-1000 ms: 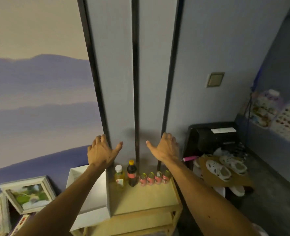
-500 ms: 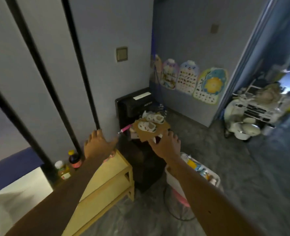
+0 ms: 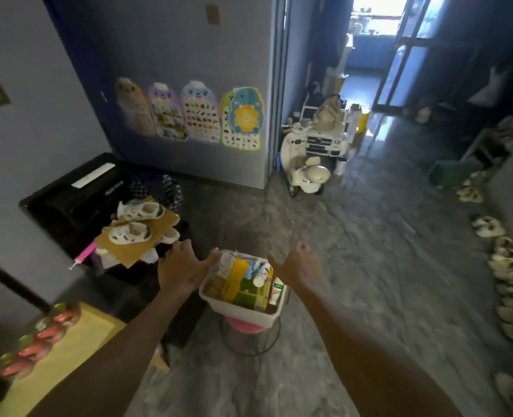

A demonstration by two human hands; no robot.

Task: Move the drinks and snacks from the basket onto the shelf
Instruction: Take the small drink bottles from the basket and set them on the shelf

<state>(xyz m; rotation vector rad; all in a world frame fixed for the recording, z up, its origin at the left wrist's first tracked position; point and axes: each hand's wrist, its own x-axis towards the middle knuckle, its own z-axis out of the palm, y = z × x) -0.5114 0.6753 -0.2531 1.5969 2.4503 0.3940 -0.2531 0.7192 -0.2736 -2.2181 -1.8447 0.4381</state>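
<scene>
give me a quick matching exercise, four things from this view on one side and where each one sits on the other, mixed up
Things:
1. white basket
2. red cans
3. white sandals
4. toy scooter

Places:
A. on a piece of cardboard over the black unit
B. by the doorway, in front of the toy car
C. on a pink stool, between the left hand and right hand
D. in a row on the yellow shelf top, bottom left

Pairs: 1-C, 2-D, 3-A, 4-B

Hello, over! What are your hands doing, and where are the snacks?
Left hand and right hand open, empty, flanking basket. Snacks inside. Nothing blocking.
</scene>
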